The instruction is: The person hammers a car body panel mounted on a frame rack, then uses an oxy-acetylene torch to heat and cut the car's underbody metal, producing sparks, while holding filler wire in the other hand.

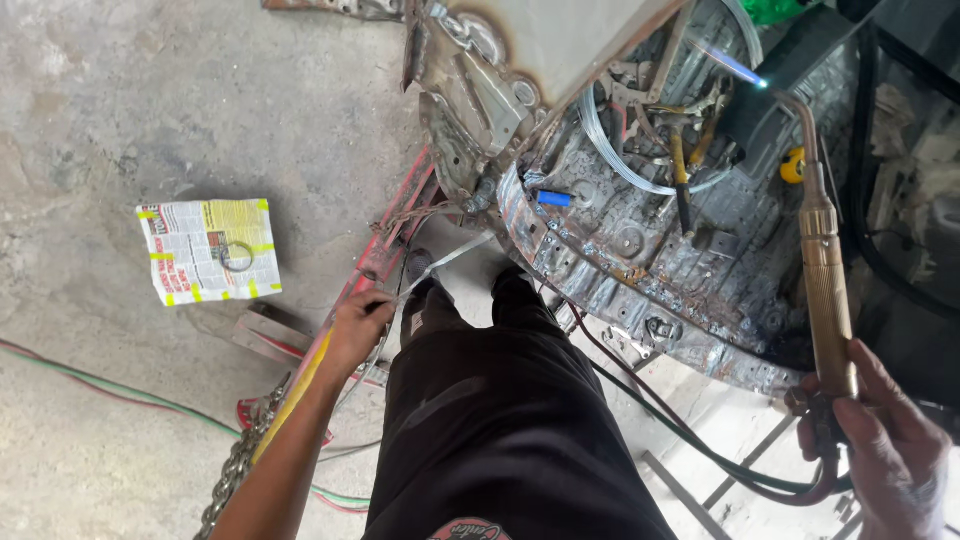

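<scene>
My right hand [885, 440] grips the brass gas torch [825, 270] at the lower right. Its curved tip points up and burns with a small blue flame [735, 68] over the bare metal car floor pan [640, 230]. My left hand [358, 325] reaches down beside my left leg and pinches a thin metal filler rod [450, 258] that runs up toward the floor pan's welded edge. My legs in black trousers [500, 400] stand between both hands.
A folded newspaper [208, 250] with a wire ring on it lies on the concrete floor at left. Red and green hoses [110, 395] cross the floor. A chain [235, 470] hangs at lower left. Pliers, wire coil and a blue piece lie on the pan.
</scene>
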